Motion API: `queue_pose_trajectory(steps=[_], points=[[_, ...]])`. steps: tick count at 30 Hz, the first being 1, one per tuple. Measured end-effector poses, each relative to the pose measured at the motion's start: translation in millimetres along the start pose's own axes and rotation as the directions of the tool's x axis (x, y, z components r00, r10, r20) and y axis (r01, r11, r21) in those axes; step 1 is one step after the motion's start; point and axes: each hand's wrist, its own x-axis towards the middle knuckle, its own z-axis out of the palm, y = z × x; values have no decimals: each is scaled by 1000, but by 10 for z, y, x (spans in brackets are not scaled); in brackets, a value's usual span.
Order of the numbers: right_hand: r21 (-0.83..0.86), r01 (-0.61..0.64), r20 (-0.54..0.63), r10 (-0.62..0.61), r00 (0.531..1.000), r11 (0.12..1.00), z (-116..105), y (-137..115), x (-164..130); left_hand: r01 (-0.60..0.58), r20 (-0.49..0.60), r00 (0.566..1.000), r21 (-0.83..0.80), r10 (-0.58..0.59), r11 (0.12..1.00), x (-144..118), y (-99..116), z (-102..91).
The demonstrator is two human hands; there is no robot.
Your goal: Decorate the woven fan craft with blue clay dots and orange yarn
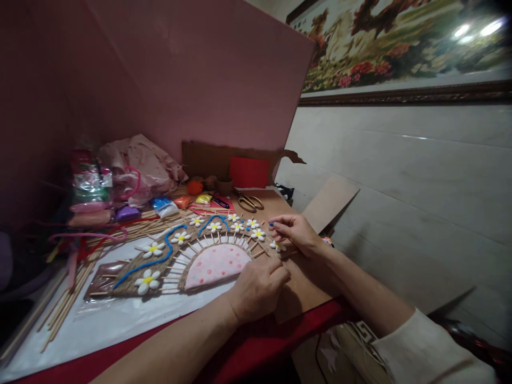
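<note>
1. The left hand [258, 288] sits low in the middle of the frame. Its fingers are curled in, and it rests on the bottom edge of the fan craft [188, 256]. You cannot tell if it pinches anything.
2. The right hand [296, 233] is just right of the middle. Its fingertips are squeezed together on a tiny blue bit [271, 224] at the right end of the fan craft.
3. The fan craft lies flat in the middle of the frame. It is a half circle made of brown rope and thin sticks.
4. A pink half circle [216, 264] with dots sits in the middle of the fan craft, touching the left hand.
5. White flowers [148, 281] with yellow middles are spread along the rope part. A blue string [160, 256] wiggles between them.
6. The fan craft rests on a clear plastic sheet [104, 320] and a brown board [304, 282].
7. Loose sticks [64, 306] lie at the lower left.
8. Gold scissors [250, 202] lie above the fan craft, well apart from both hands.
9. A pink bag [140, 165] and small clay packs [166, 207] sit at the upper left of the table.
</note>
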Motion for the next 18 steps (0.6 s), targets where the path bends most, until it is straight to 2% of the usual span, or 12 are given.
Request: queue_pose_trajectory(steps=[6,8,13,18], points=[[-93,26,1,-26,1000,995,31,-31,-3,0,-3,1000,11,0,1000,2,-3,6],[-179,69,22,-66,998,981,34,-29,4,-1,10,1000,11,0,1000,2,-4,6],[-539,214,-9,-260,966,815,-11,53,105,2,23,1000,12,-2,1000,0,-4,7],[-669,235,-16,-329,944,705,-52,164,229,-4,17,1000,16,4,1000,-4,-6,13]])
